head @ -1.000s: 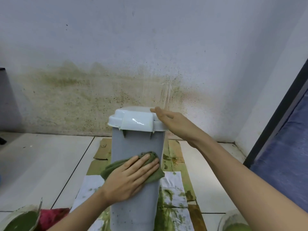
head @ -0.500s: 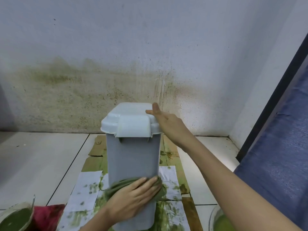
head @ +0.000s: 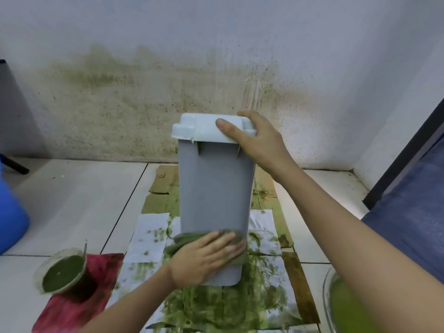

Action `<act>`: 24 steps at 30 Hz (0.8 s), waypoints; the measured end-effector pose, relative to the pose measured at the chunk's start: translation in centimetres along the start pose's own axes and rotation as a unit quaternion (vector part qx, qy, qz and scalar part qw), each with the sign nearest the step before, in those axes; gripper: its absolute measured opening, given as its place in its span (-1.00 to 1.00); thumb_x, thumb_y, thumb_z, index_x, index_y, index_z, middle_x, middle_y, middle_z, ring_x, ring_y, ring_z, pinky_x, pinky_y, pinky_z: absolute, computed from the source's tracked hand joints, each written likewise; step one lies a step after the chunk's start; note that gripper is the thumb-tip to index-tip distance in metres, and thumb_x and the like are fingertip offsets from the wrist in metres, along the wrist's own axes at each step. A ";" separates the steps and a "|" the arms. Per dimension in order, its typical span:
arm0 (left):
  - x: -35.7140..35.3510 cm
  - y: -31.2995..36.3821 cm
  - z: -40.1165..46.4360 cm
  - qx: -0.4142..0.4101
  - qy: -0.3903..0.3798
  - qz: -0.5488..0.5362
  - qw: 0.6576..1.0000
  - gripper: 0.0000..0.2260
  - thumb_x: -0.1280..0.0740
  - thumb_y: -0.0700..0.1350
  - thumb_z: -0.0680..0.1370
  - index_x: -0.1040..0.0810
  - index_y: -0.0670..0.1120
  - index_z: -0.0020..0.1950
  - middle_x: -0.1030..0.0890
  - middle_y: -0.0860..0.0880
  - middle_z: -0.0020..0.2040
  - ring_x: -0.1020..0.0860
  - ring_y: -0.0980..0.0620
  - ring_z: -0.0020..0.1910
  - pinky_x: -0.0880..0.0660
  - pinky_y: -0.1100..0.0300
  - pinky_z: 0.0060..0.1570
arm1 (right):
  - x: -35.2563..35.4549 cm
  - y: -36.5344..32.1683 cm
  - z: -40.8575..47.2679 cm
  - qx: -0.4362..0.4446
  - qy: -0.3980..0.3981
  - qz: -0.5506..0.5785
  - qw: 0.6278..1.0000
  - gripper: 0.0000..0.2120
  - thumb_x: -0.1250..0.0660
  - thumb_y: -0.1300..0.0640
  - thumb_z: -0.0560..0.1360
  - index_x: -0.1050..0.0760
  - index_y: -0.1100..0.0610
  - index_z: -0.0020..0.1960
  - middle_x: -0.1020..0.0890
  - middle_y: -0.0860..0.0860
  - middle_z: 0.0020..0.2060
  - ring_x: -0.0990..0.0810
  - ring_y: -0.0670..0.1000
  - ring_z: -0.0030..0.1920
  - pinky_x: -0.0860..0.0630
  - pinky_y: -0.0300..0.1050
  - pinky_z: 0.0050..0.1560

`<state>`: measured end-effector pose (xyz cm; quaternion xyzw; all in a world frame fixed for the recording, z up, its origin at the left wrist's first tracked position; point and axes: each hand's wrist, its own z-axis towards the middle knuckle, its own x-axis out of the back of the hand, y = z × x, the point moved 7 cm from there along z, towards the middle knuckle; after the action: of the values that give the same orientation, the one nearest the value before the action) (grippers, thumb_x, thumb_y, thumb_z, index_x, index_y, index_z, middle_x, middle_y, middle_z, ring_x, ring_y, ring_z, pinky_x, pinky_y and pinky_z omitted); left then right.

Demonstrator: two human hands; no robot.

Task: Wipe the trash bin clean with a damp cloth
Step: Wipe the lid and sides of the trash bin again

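On the head view I see the bin (head: 216, 188) standing upright on stained paper sheets (head: 153, 234) and cardboard (head: 165, 181) laid over the tiled floor (head: 79, 195), close to a spattered wall (head: 144, 92). Its pale lid (head: 201, 127) is shut. My right hand (head: 258, 140) grips the lid's right end, thumb lying across the top and fingers curled over the far edge. My left hand (head: 204, 258) lies flat, fingers straight and together, pressing the green cloth (head: 182, 239) against the bin's front face low down, near its base. The cloth is blurred, so I cannot tell its folds. To the left, a bowl (head: 61, 270) of dark green paste sits on a red rag (head: 72, 306), with a blue object (head: 10, 217) at the frame's edge. At the lower right, a clear bowl (head: 343, 306) holds bright green liquid, partly hidden by my right arm.
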<state>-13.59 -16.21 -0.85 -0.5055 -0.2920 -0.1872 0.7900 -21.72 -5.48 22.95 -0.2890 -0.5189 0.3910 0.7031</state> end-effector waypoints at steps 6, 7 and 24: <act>1.3 -3.4 -1.5 0.107 0.055 0.010 0.993 -0.47 -0.06 -0.05 0.60 -0.01 -0.10 0.55 0.07 -0.04 0.57 0.04 -0.06 0.54 0.16 -0.01 0.50 | -0.4 0.8 0.4 -0.004 0.018 0.033 0.999 -0.52 -0.35 -0.28 0.40 -0.45 -0.06 0.21 -0.49 -0.15 0.13 -0.49 -0.14 0.08 -0.49 -0.14 0.12; 2.8 -6.9 -0.4 0.226 0.107 -0.033 0.968 -0.50 -0.04 -0.05 0.62 -0.04 -0.10 0.55 0.02 -0.03 0.57 0.01 -0.08 0.54 0.11 0.00 0.50 | -0.5 0.9 0.6 -0.004 0.019 0.036 0.999 -0.53 -0.35 -0.28 0.40 -0.46 -0.06 0.20 -0.49 -0.14 0.14 -0.50 -0.13 0.10 -0.50 -0.11 0.14; 0.0 0.0 -1.3 0.034 0.043 -0.002 0.998 -0.49 0.02 -0.16 0.59 0.01 -0.16 0.55 -0.07 -0.03 0.55 0.08 -0.09 0.54 0.18 -0.03 0.50 | -0.6 1.9 1.1 -0.008 0.021 0.071 0.997 -0.53 -0.34 -0.27 0.41 -0.43 -0.07 0.22 -0.47 -0.13 0.15 -0.49 -0.14 0.10 -0.51 -0.16 0.01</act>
<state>-13.24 -17.36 -1.29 -0.4689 -0.2651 -0.2004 0.8184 -23.37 -4.97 21.48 -0.3390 -0.4853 0.4294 0.6820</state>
